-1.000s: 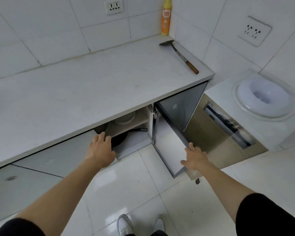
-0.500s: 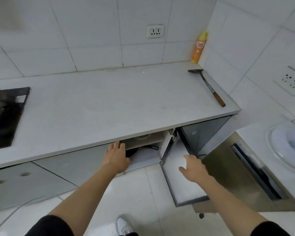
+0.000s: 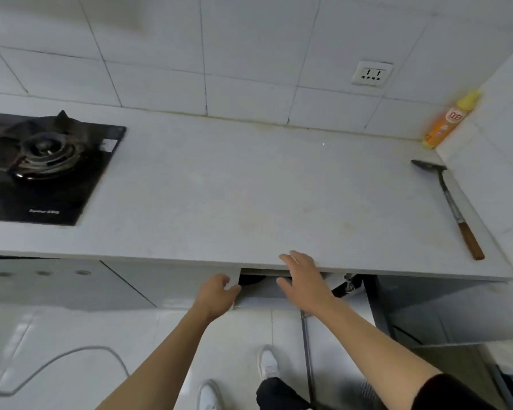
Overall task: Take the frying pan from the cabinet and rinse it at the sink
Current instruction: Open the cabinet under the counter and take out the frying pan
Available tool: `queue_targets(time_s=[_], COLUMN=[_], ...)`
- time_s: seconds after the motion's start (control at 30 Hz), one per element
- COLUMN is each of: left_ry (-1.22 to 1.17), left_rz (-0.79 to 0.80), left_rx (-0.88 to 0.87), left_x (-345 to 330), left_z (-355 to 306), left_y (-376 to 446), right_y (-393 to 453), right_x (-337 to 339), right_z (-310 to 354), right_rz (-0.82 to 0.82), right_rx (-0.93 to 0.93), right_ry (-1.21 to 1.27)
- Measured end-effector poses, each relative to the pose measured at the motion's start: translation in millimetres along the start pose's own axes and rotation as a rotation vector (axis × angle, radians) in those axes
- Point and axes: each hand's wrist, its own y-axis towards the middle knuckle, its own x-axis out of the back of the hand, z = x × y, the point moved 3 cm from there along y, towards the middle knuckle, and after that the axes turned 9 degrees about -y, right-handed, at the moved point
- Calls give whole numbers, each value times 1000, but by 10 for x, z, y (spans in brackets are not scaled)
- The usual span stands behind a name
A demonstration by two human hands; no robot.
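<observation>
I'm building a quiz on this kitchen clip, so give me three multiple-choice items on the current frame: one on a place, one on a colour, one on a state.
1. Where does the spatula lie?
A. on the right end of the countertop
B. on the gas stove
C. on the floor

2. What colour is the bottle in the corner?
A. blue
B. orange with a yellow cap
C. green

3. What is the left hand doing?
A. resting flat on the countertop
B. holding the spatula
C. gripping the edge of the cabinet door

Answers:
1 A, it rests by the right wall, handle toward the counter's front edge.
2 B, its body is orange and its top yellow.
3 C, its fingers curl round the door's edge beside the opening, while the right hand reaches in, fingers spread.
</observation>
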Motion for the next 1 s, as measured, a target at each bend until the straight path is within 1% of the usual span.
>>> queue_targets(time_s=[0.03, 0.1, 0.13, 0.17, 0.27, 0.33, 0.37, 0.5, 0.63, 0.83, 1.0], left_ry=[-223, -759, -996, -1184, -1614, -1805, -1859, -1978, -1977, -1789, -1505], left_rz=[-22, -65, -104, -155, -260, -306, -334, -390, -410, -433, -411], left_rx=[72, 236, 290, 327, 364, 387, 392, 350, 338, 403, 400], left_x=[-24, -92, -137, -179, -289, -359, -384, -470, -503, -540, -569], left_z=[11, -9, -20, -35, -129, -134, -137, -187, -154, 18, 343], left_y=[18, 75, 110, 151, 316, 444, 501, 618, 633, 443, 120], right_y=[110, 296, 365, 423, 552, 599, 614, 655, 611, 590, 578], right_x=[-11, -46, -76, -108, -194, -243, -259, -262, -323, -359, -385], right_z=[-1, -19, -34, -52, -148, -200, -216, -202, -208, -176, -122], right_rz=[13, 54, 79, 104, 140, 134, 119, 110, 113, 120, 128], right_rx=[37, 99, 132, 165, 253, 307, 322, 348, 375, 365, 320], right_ry=[-19, -54, -78, -105, -181, -253, -278, -309, -392, -458, -410])
